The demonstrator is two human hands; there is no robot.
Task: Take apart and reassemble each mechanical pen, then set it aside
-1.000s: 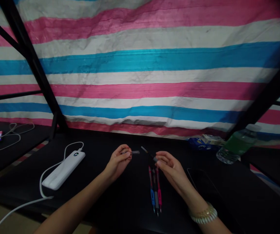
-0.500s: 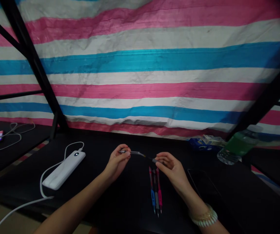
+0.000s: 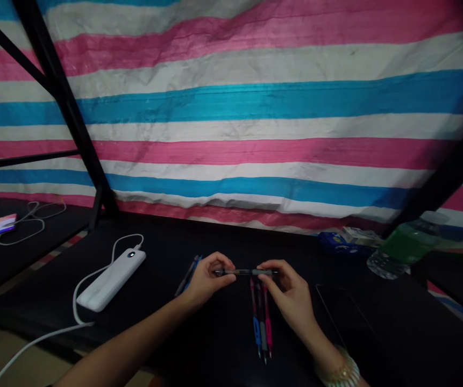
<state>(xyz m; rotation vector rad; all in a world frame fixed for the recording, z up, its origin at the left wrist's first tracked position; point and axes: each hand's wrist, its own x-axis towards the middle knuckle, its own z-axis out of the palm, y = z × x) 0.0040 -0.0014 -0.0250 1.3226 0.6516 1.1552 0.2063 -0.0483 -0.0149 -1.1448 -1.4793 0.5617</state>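
A pen with a clear barrel and a grey grip lies level between my two hands. My left hand pinches its barrel end between thumb and fingers. The grey grip end is pinched by my right hand, which wears a pale beaded bracelet at the wrist. Just below the held pen, three pens lie side by side on the black tabletop: a blue pen, a grey pen and a pink pen. More pens, dark and blue, show beside my left hand, partly hidden by it.
A white power bank with a cable is at the left. Right of my right hand lies a dark phone. At the back right are a blue packet and a tilted bottle of green liquid. Striped sheeting hangs behind.
The clear barrel and the grip section, earlier held at an angle with the refill showing between, are now in one straight line. Both hands are lower and closer together; the pens at left have come into view.
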